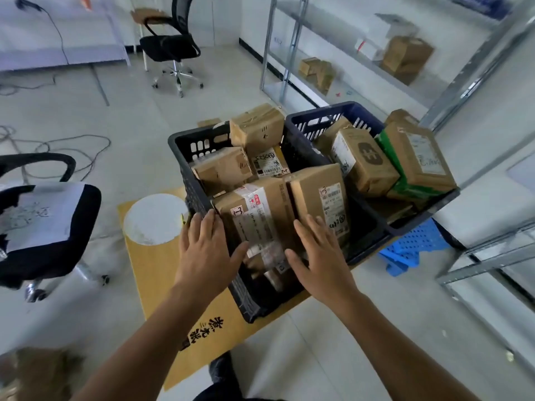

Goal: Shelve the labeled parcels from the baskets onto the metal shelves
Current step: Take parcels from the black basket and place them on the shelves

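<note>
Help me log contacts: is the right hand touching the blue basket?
Apart. Head view: the black basket's wall shows between the right hand and the blue basket.

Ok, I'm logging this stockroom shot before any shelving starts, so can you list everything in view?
black basket: one, black, nearest, on the cardboard sheet
navy basket: one, dark blue, right of the black one
parcels: many, brown with white labels, piled in both baskets
green packet: one, green, in the navy basket
cardboard sheet: one, tan, flat on the floor
white disc: one, white, on the sheet
metal shelves: silver, right side
shelved boxes: a few, brown, on the shelves
office chairs: two, black, left and far
blue pallet: one, blue, floor by the navy basket
left hand: open, on the nearest parcel
right hand: open, on the near parcels
</note>
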{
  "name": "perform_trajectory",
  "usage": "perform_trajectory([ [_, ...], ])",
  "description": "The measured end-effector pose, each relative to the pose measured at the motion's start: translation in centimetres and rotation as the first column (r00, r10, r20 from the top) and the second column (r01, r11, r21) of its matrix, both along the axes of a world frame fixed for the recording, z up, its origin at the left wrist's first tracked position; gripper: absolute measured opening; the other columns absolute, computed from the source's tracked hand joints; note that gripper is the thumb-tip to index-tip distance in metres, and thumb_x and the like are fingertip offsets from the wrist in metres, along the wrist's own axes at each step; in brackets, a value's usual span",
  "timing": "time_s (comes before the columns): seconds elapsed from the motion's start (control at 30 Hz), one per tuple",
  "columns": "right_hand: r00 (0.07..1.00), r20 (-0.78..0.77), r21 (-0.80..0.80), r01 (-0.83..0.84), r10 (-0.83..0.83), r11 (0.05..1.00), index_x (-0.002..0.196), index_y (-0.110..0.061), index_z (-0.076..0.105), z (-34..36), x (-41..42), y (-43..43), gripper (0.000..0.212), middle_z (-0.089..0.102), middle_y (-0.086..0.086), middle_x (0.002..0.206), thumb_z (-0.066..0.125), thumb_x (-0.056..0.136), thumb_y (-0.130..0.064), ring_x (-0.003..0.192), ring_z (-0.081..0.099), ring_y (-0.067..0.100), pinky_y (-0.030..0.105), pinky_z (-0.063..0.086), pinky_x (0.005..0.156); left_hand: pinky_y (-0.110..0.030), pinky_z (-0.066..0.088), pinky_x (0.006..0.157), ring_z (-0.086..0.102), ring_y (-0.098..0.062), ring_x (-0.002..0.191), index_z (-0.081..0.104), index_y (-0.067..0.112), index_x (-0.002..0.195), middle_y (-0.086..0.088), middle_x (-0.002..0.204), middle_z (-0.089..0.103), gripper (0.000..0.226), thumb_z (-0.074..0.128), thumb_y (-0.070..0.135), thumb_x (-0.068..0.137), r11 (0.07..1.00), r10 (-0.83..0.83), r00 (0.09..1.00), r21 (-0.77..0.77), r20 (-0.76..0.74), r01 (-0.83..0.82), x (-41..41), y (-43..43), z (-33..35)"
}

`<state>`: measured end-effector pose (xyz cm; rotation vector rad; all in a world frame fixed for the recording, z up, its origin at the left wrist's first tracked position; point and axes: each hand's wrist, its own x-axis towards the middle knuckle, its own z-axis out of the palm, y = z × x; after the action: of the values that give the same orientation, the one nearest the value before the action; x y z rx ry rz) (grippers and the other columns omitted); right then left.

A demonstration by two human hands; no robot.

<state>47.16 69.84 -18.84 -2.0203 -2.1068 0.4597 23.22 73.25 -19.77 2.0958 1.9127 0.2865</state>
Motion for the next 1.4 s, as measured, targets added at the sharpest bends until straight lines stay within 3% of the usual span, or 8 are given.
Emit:
perform_trajectory([
  [0.3,0.999,0.015,0.047,-0.048,0.047,0.998,0.165,-0.030,0.020,-0.1,1.8,6.0,0.076,-0.020,-0.005,0.172,0.035,0.098,-0.063,0.148,-0.035,0.007,0.050,-0.002,0.128,-0.048,-0.007,0.128,-0.018,-0.026,0.157,0.002,0.009,0.163,-0.007,0.172,-0.007,0.102,0.018,0.078,0.089,0.991,0.132,0.990,-0.041,0.050,-0.130,2.5,-0.2,-0.8],
  [0.4,0.995,0.011,0.096,-0.099,0.099,0.990,0.163,-0.025,0.029,-0.8,2.2,7.3,0.075,-0.022,-0.003,0.171,0.043,0.099,-0.061,0.147,-0.036,0.009,0.057,0.004,0.128,-0.048,-0.006,0.128,-0.020,-0.025,0.156,0.000,0.011,0.163,-0.007,0.172,-0.008,0.098,0.030,0.074,0.095,0.986,0.166,0.984,-0.032,0.060,-0.164,3.5,0.0,-0.7],
  [0.6,0.959,-0.244,0.050,-0.138,0.146,0.989,0.161,-0.026,0.034,-1.0,3.2,8.6,0.077,-0.023,-0.016,0.169,0.058,0.095,-0.059,0.144,-0.035,-0.002,0.057,0.004,0.130,-0.047,-0.001,0.129,-0.025,-0.020,0.153,-0.011,0.022,0.162,0.000,0.171,-0.018,0.098,0.040,0.072,0.096,0.959,0.283,0.950,-0.062,0.132,-0.277,5.3,-0.6,-0.8],
  [0.8,0.881,-0.466,-0.174,-0.176,0.076,0.969,0.154,-0.048,0.037,-1.2,4.4,10.5,0.071,-0.021,-0.022,0.168,0.072,0.092,-0.050,0.157,-0.024,0.020,0.055,0.000,0.127,-0.043,-0.001,0.126,-0.020,-0.015,0.156,0.006,0.035,0.163,0.002,0.172,-0.006,0.085,0.054,0.060,0.097,0.963,0.263,0.918,-0.025,0.296,-0.268,6.8,-1.7,-0.4],
  [0.93,0.873,-0.488,-0.316,-0.163,-0.013,0.935,0.155,-0.044,0.038,-1.2,4.5,11.1,0.069,-0.018,-0.013,0.172,0.069,0.094,-0.051,0.158,-0.023,0.027,0.058,-0.003,0.128,-0.052,0.032,0.122,0.022,-0.019,0.153,0.024,0.027,0.158,0.001,0.162,0.031,0.082,0.069,0.045,0.092,0.885,0.411,0.735,-0.042,0.539,-0.463,8.2,-1.4,-0.3],
  [1.0,0.909,-0.408,-0.288,-0.216,0.085,0.933,0.160,-0.041,0.031,-1.5,4.3,11.1,0.073,-0.021,-0.009,0.172,0.064,0.097,-0.055,0.157,-0.026,0.028,0.058,-0.009,0.127,-0.051,0.031,0.123,0.024,-0.019,0.151,0.024,0.022,0.157,0.000,0.158,0.035,0.083,0.070,0.042,0.091,0.844,0.473,0.730,-0.015,0.494,-0.536,8.4,-1.1,-0.4],
  [1.13,0.951,-0.221,-0.244,-0.268,0.215,0.932,0.164,-0.036,0.021,-2.5,4.1,11.4,0.080,-0.027,0.001,0.171,0.054,0.097,-0.065,0.156,-0.029,0.028,0.053,-0.017,0.124,-0.042,0.003,0.129,-0.007,-0.019,0.158,0.005,0.014,0.164,-0.003,0.172,0.000,0.095,0.060,0.052,0.097,0.815,0.571,0.763,-0.093,0.302,-0.572,8.4,-0.7,-0.5],
  [1.4,0.940,-0.230,-0.227,-0.305,0.253,0.925,0.164,-0.036,0.022,-2.6,4.8,11.6,0.082,-0.022,0.002,0.173,0.052,0.096,-0.070,0.157,-0.027,0.027,0.052,-0.017,0.124,-0.048,-0.001,0.127,-0.016,-0.022,0.157,0.004,0.022,0.164,-0.001,0.172,-0.004,0.096,0.060,0.058,0.095,0.830,0.558,0.793,-0.136,0.246,-0.542,8.4,-0.8,0.4],
])
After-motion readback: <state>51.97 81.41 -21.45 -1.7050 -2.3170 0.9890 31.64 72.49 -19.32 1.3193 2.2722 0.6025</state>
